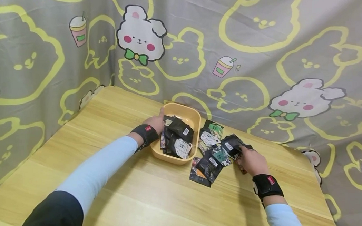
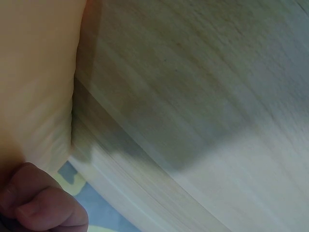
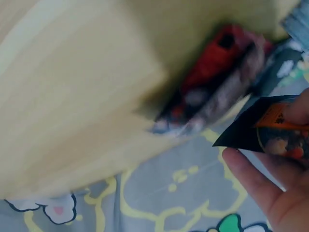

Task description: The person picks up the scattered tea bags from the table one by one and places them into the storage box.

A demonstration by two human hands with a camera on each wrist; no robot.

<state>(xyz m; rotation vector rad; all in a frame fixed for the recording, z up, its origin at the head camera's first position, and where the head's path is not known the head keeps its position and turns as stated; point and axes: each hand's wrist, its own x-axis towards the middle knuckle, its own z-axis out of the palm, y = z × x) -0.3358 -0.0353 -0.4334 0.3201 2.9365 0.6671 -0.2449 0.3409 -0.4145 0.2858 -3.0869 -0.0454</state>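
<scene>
My left hand (image 1: 155,123) grips the left rim of a yellow-orange plastic bin (image 1: 172,158). In the left wrist view, curled fingers (image 2: 50,205) show beside the bin's outer wall (image 2: 38,82). Inside the bin lies a heap of small sachets (image 1: 180,128), mostly black, some with white labels. My right hand (image 1: 254,161) is over the right side of a loose pile of sachets (image 1: 210,166) on the table. Between thumb and fingers it pinches a black sachet with an orange label (image 3: 277,113). A red sachet (image 3: 212,60), blurred, shows close by in the right wrist view.
The bin and the pile stand side by side on a wood-grain table (image 1: 150,201), near its back edge. A grey curtain (image 1: 190,10) with yellow outlines and rabbit prints hangs behind and along the sides.
</scene>
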